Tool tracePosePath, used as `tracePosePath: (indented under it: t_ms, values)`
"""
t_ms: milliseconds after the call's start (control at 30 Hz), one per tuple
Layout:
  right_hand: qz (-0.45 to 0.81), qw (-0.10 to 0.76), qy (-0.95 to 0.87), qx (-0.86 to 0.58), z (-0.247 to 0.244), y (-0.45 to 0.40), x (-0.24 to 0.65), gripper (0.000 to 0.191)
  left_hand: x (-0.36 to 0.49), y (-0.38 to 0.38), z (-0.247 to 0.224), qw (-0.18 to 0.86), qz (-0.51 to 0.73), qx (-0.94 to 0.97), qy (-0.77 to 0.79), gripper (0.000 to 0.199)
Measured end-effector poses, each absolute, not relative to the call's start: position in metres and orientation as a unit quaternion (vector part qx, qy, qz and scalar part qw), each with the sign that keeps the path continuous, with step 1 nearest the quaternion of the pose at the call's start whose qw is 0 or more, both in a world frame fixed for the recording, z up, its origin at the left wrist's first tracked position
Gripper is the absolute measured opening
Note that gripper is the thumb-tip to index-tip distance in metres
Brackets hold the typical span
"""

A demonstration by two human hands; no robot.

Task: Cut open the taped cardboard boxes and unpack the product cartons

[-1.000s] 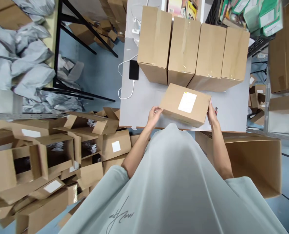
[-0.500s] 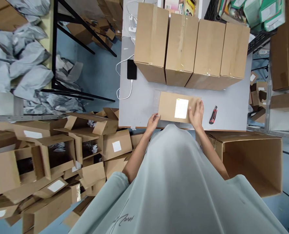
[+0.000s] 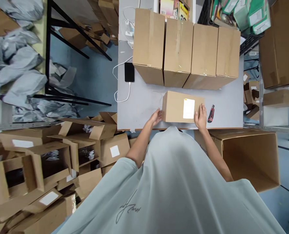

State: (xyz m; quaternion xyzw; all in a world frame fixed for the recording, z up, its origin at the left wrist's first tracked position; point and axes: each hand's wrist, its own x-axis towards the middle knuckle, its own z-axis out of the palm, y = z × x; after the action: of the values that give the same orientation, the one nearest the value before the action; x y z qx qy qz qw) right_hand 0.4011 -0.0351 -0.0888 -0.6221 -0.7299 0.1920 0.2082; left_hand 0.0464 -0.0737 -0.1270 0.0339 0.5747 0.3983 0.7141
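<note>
A small closed cardboard box (image 3: 175,105) with a white label (image 3: 188,109) is between my hands near the table's front edge, one of its end faces showing on the left. My left hand (image 3: 155,117) is at that end, its fingertips against the lower left side. Over the right end lie the fingers of my right hand (image 3: 201,118), holding the box from that side. The undersides of the fingers are hidden. A red and black utility knife (image 3: 211,113) rests on the grey table just right of my right hand.
Several large taped cartons (image 3: 178,45) stand in a row behind the box. A black phone (image 3: 129,72) with a white cable lies at the left. Opened boxes (image 3: 53,159) pile up on the left floor; a large open carton (image 3: 251,159) stands below the table at right.
The small box has shifted slightly right and turned, so its left end face now shows. Both hands have moved with it, my left hand's fingers reaching further along that end. The view has shifted a little.
</note>
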Motion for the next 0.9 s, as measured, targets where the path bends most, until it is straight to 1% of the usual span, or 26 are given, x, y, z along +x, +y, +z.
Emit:
tracePosePath:
  t_ms: [133, 200, 300, 367, 467, 533, 667, 767, 833, 900]
  values:
    - [0.214, 0.216, -0.697, -0.65, -0.063, -0.036, 0.414, 0.089, 0.068, -0.069, -0.11, 0.716, 0.417, 0.077, 0.555, 0.043]
    - [0.23, 0.236, -0.684, -0.651, -0.046, -0.043, 0.401, 0.094, 0.078, -0.071, -0.097, 0.719, 0.428, 0.1, 0.539, 0.042]
    - [0.286, 0.255, -0.692, -0.612, -0.02, -0.054, 0.365, 0.095, 0.087, -0.079, -0.074, 0.718, 0.442, 0.135, 0.52, 0.041]
    - [0.322, 0.257, -0.685, -0.601, -0.004, -0.059, 0.344, 0.1, 0.086, -0.085, -0.058, 0.708, 0.458, 0.17, 0.51, 0.045]
    - [0.376, 0.281, -0.646, -0.602, 0.016, -0.061, 0.328, 0.111, 0.072, -0.093, -0.032, 0.656, 0.487, 0.258, 0.516, 0.057]
    - [0.427, 0.313, -0.62, -0.579, 0.024, -0.063, 0.323, 0.109, 0.056, -0.098, -0.017, 0.603, 0.496, 0.323, 0.535, 0.064]
    - [0.52, 0.346, -0.555, -0.549, 0.02, -0.068, 0.31, 0.095, 0.035, -0.111, 0.01, 0.469, 0.485, 0.454, 0.582, 0.066]
    - [0.52, 0.365, -0.509, -0.58, 0.001, -0.069, 0.303, 0.102, 0.045, -0.124, 0.027, 0.373, 0.449, 0.553, 0.594, 0.067]
    - [0.501, 0.382, -0.498, -0.596, -0.013, -0.067, 0.308, 0.106, 0.059, -0.128, 0.032, 0.352, 0.432, 0.594, 0.58, 0.067]
    - [0.469, 0.385, -0.508, -0.612, -0.024, -0.063, 0.321, 0.106, 0.069, -0.127, 0.028, 0.39, 0.431, 0.604, 0.545, 0.066]
